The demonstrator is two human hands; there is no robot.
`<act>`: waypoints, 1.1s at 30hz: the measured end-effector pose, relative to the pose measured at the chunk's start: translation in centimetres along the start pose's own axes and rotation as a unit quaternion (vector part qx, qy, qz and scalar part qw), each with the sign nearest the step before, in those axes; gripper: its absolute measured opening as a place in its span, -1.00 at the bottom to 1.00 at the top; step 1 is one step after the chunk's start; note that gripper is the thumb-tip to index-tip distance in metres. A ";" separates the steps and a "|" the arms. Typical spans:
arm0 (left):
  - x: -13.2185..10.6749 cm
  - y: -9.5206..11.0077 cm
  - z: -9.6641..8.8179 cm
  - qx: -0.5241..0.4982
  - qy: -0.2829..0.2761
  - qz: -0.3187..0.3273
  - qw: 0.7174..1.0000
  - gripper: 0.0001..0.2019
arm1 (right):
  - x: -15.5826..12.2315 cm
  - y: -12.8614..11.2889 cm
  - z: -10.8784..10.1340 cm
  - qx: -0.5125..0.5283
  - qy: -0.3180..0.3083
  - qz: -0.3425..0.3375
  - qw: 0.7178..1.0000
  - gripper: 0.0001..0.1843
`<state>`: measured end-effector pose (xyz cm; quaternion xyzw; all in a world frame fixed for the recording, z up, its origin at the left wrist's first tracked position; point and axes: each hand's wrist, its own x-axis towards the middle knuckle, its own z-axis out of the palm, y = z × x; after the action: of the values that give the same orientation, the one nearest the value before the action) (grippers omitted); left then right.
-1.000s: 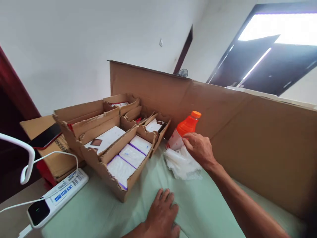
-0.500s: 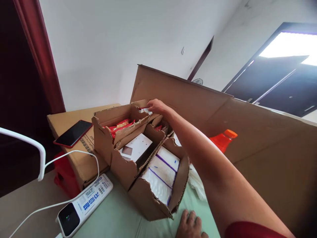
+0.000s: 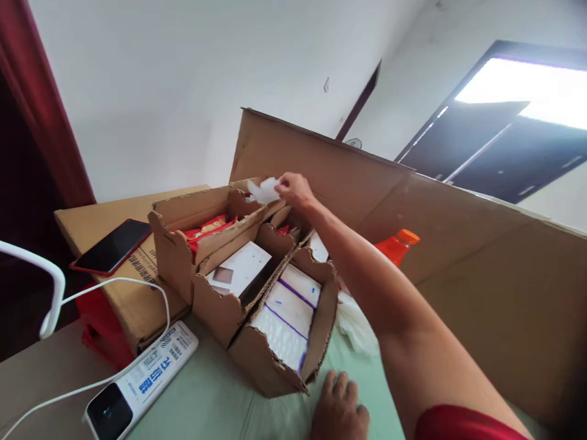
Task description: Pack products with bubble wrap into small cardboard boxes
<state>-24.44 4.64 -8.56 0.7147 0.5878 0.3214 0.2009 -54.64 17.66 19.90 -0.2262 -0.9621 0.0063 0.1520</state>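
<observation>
1. The left hand is resting on the green cloth, fingers loosely extended, near the front corner of the cardboard organiser.
2. A white device with a dark screen is lying left of the organiser.
3. White packs with purple edges are filling the organiser's nearest compartment; a white box is sitting in the next one.
4. Crumpled plastic is lying right of the organiser, partly hidden by the forearm, which is also covering part of an orange bottle.
5. The right hand is pinching a white sheet between thumb and fingers, holding it above the organiser's far compartment.
6. A cardboard panel is standing behind.
</observation>
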 end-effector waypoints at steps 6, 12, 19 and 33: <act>-2.1 2.2 -2.8 -0.066 -0.016 -0.082 0.994 -0.51 | -15.8 8.1 -4.6 0.227 0.298 -0.040 0.926 -0.88; -2.6 2.8 -2.9 -0.043 -0.018 -0.095 0.994 -0.55 | -31.6 17.8 -3.4 0.044 0.389 0.065 0.918 -0.87; -2.9 3.2 -2.4 -0.006 -0.007 -0.106 0.994 -0.54 | -33.8 22.1 3.3 -0.122 -0.045 0.111 0.985 -0.75; -2.6 2.9 -2.5 -0.029 -0.027 -0.096 0.995 -0.50 | -27.7 16.5 -4.0 -0.057 0.044 0.040 0.997 -0.72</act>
<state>-24.37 1.26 -5.38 0.6573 0.6383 0.2985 0.2673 -22.76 20.18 14.35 -0.2727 -0.9436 -0.0526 0.1803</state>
